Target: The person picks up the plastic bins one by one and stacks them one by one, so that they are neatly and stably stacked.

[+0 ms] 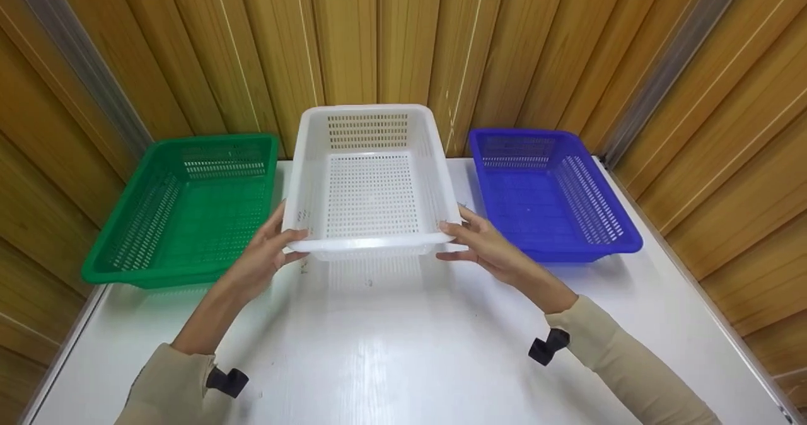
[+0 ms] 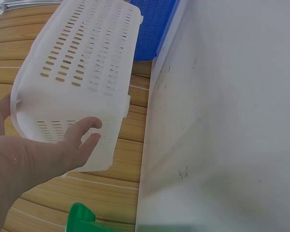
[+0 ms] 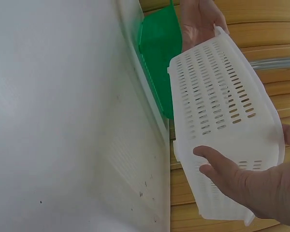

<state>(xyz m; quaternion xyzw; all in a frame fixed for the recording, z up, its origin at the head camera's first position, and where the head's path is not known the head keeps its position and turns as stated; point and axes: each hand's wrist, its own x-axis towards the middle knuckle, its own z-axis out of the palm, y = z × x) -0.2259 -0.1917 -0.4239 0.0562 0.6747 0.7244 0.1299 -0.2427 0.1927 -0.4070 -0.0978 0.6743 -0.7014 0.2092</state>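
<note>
Wooden panels (image 1: 403,40) walled the back and both sides of a white desk (image 1: 384,343). Between a green basket (image 1: 220,214) on the left and a blue basket (image 1: 529,204) on the right, both resting on the desk near the back panels, a white basket (image 1: 372,192) hung clear of the surface. Both hands bore it by its near corners: the left hand (image 1: 270,248) and the right hand (image 1: 488,245) each laid a thumb over the rim, with the fingers parted, slightly bent and set against the outer side. Taking one corner apiece probably shared the weight and stopped the basket twisting; its far end seemed raised a little, which turned its bare, slotted base towards the wearer. Standing the other two well apart presumably left room for the white one between them. No brand, label or writing could be read on any basket, nor on the black devices (image 1: 228,382) at the beige cuffs (image 1: 173,374).
</note>
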